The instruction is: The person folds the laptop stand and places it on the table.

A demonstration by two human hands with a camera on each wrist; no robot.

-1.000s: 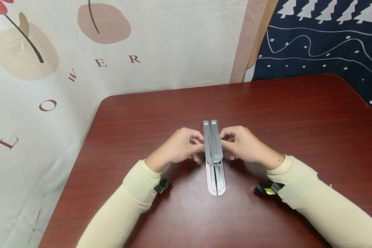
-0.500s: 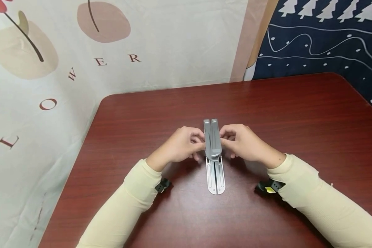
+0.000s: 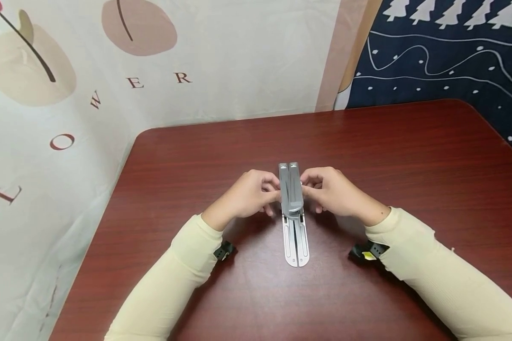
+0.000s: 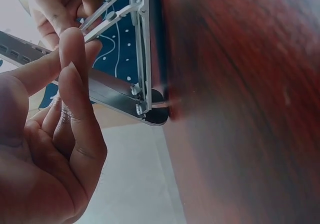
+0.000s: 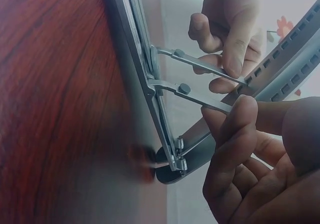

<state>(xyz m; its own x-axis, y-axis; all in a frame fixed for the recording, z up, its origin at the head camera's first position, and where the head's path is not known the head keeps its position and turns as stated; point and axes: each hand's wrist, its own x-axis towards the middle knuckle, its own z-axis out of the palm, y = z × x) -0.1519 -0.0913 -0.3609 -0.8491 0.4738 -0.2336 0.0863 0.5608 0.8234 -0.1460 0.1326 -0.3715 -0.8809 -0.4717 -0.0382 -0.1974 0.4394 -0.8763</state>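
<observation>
A grey metal folding laptop stand (image 3: 290,189) stands on the table between my hands, partly unfolded. Its slotted upper arms slope above the flat base rails (image 3: 296,244), joined at the far hinge (image 4: 142,103). Thin support struts (image 5: 195,63) link base and arms. My left hand (image 3: 256,192) pinches the stand's left side between thumb and fingers, around where a strut meets the arm. On the opposite side my right hand (image 3: 330,189) pinches the right strut and arm likewise. In both wrist views, fingers partly cover where the struts meet the arms.
The reddish-brown wooden table (image 3: 222,151) extends around the stand. Behind it hang a pale printed cloth (image 3: 247,57) and a dark blue cloth with white trees (image 3: 443,61). Black wrist devices (image 3: 224,251) sit under both cream sleeves.
The near end of the upper arms has shifted slightly away over the base, baring more of the rails. Both hands keep their pinch. The head view has shifted a little.
</observation>
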